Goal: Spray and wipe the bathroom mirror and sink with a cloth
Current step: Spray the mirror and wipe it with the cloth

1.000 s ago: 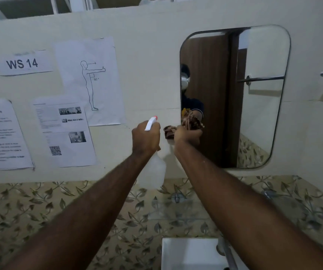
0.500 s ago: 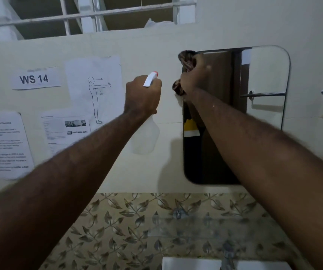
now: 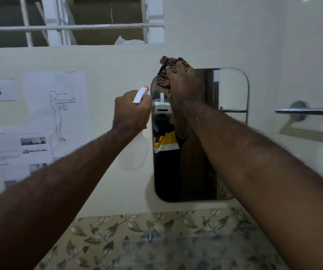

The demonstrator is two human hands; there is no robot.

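A rounded rectangular mirror (image 3: 229, 90) hangs on the cream wall. My right hand (image 3: 184, 82) presses a brown striped cloth (image 3: 165, 74) against the mirror's top left corner. Just left of the mirror's edge, my left hand (image 3: 131, 112) grips a translucent spray bottle (image 3: 135, 152) with a white trigger head and a red nozzle tip. The bottle hangs below my fist, nozzle towards the glass. The sink is out of view.
A chrome towel bar (image 3: 309, 111) sticks out of the wall at the right. Printed paper sheets (image 3: 55, 112) are taped to the wall at the left. Leaf-patterned tiles (image 3: 137, 240) run below the mirror. A barred window opening (image 3: 69, 26) sits above the wall.
My right hand with the cloth has gone from the mirror's lower left edge up to its top left corner. The left hand and bottle rose too. The view tilted upward, losing the sink.
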